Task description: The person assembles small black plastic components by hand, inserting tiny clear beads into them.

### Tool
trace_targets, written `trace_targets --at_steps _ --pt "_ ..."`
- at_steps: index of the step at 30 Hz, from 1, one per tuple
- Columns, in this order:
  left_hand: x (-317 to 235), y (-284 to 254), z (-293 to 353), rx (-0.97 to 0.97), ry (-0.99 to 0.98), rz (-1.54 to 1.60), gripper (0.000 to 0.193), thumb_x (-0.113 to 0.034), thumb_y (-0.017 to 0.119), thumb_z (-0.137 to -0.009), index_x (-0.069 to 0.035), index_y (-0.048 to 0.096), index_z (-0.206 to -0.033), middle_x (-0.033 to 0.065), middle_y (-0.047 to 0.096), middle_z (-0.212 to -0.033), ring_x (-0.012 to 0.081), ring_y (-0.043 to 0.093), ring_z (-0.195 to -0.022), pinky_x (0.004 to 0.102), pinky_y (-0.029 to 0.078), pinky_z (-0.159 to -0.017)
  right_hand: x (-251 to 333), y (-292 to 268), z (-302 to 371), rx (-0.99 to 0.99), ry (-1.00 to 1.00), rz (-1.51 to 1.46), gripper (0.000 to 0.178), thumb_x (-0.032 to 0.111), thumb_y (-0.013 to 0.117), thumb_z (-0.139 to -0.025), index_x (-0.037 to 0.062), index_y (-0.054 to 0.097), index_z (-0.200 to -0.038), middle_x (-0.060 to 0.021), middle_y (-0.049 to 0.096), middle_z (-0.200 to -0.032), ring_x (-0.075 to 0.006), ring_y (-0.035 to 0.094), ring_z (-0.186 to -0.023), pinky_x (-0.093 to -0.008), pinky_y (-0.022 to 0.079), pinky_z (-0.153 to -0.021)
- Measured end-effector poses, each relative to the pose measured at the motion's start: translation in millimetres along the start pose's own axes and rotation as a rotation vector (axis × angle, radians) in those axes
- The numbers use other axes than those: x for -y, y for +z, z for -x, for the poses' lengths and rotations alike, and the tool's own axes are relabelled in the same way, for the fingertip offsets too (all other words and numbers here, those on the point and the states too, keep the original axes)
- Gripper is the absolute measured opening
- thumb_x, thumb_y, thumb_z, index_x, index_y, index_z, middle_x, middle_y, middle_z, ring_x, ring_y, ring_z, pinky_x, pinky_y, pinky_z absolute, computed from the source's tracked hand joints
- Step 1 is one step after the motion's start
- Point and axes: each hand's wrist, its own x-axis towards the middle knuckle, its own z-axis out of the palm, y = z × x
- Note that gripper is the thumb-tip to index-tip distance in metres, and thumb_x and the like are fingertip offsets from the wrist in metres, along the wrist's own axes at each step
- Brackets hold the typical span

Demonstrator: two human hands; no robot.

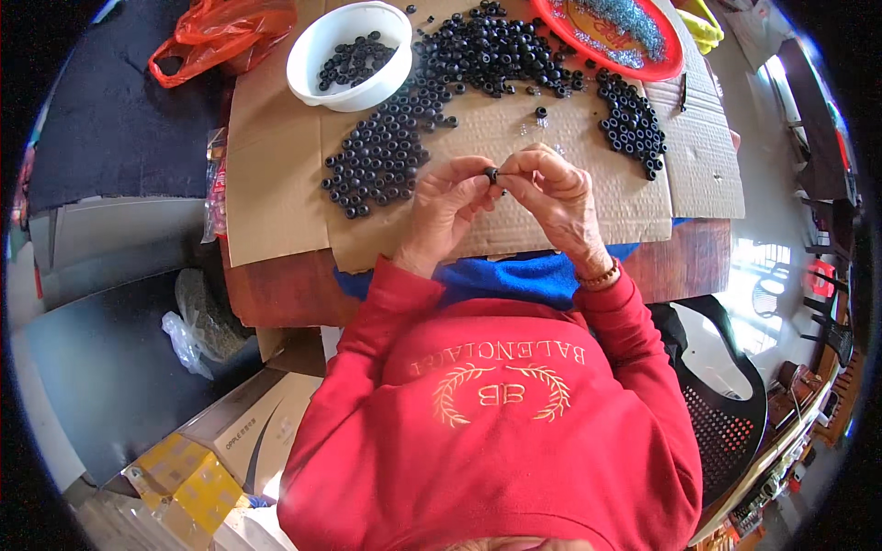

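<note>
Over the near part of a cardboard sheet [276, 197], my two hands meet at a small black ring-shaped piece [491, 174]. My left hand [443, 204] pinches it between thumb and fingertips. From the other side, the thumb and forefinger of my right hand [559, 195] are pressed together at the same piece; whether they also hold something tiny cannot be made out. Many like pieces lie around: a spread group [377, 161] left of my hands, a heap [487, 50] beyond them, and a neat cluster [632, 124] to the right. One single piece [541, 112] lies just beyond my right hand.
A white plastic tub [404, 66] at the far left holds more black pieces. At the far right, a red tray [669, 62] carries small clear bluish bits. A red plastic bag [225, 37] lies beyond the tub. Blue cloth [514, 275] hangs at the wooden table's [694, 262] near edge.
</note>
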Motion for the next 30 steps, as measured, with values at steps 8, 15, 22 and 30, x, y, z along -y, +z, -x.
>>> trace_targets --at_steps 8,15,22,30 --pt "1 13 8 -0.006 -0.131 -0.076 0.022 -0.001 0.056 -0.084 0.002 0.057 -0.107 0.0101 0.063 -0.092 0.0153 0.062 -0.079 0.0242 0.051 -0.066 6 -13 15 0.039 -0.02 0.073 0.006 -0.002 0.06 -0.079 0.0024 0.059 -0.082 0.0008 0.056 -0.077 -0.0061 0.048 -0.072 -0.0212 0.037 -0.064" --pt "6 21 31 0.118 -0.27 -0.182 0.014 -0.001 0.058 -0.083 0.001 0.058 -0.097 0.0128 0.062 -0.085 0.0178 0.061 -0.07 0.0265 0.05 -0.063 21 -29 35 0.246 0.439 -0.555 0.013 -0.004 0.06 -0.079 0.0023 0.049 -0.08 -0.0054 0.056 -0.076 -0.0146 0.061 -0.073 -0.0264 0.049 -0.069" --pt "11 20 34 0.12 -0.279 0.042 0.017 0.001 0.056 -0.081 -0.001 0.058 -0.098 0.011 0.062 -0.083 0.0174 0.06 -0.069 0.0257 0.05 -0.061 28 -23 36 0.251 0.436 -0.626 0.012 0.0 0.061 -0.08 0.0021 0.05 -0.082 -0.005 0.056 -0.078 -0.0129 0.058 -0.075 -0.0241 0.046 -0.068" --pt "4 6 29 0.133 -0.252 0.275 0.019 -0.005 0.055 -0.082 -0.004 0.057 -0.101 0.0091 0.054 -0.09 0.0112 0.054 -0.072 0.0222 0.047 -0.063 13 -28 23 -0.084 -0.006 0.423 0.009 0.002 0.06 -0.079 0.0006 0.058 -0.087 -0.0032 0.054 -0.074 -0.0088 0.047 -0.064 -0.0213 0.039 -0.058"
